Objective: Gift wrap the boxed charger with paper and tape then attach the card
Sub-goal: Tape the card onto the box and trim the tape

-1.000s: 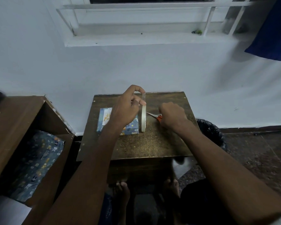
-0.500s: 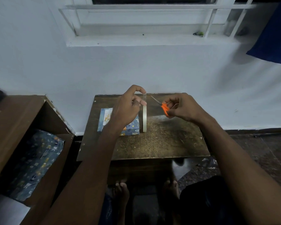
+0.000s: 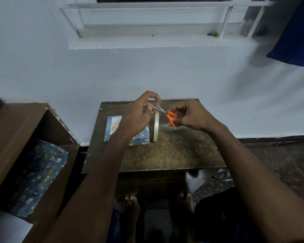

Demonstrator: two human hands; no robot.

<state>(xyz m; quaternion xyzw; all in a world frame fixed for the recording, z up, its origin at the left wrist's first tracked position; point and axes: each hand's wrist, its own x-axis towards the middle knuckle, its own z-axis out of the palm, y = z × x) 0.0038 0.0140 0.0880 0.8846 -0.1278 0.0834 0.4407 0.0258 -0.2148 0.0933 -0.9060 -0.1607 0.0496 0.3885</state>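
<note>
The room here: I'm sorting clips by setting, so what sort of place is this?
Probably a room in a home, not a workshop: a small worn wooden table set against a painted wall below a barred window, a blue curtain, and bare feet on the floor.

The scissors (image 3: 171, 117) have bright orange handles and silvery blades. The tape (image 3: 156, 127) is a pale, off-white roll. The gift (image 3: 142, 137) wears blue-grey paper dotted with small white and orange figures; the card (image 3: 115, 127) on it is white with gold lettering. The table (image 3: 174, 151) is dark brown, speckled with tan flecks. More paper (image 3: 37, 172) at left is dark blue with small white and yellow motifs. The wall (image 3: 147, 72) is white, the cloth (image 3: 295, 41) deep blue
</note>
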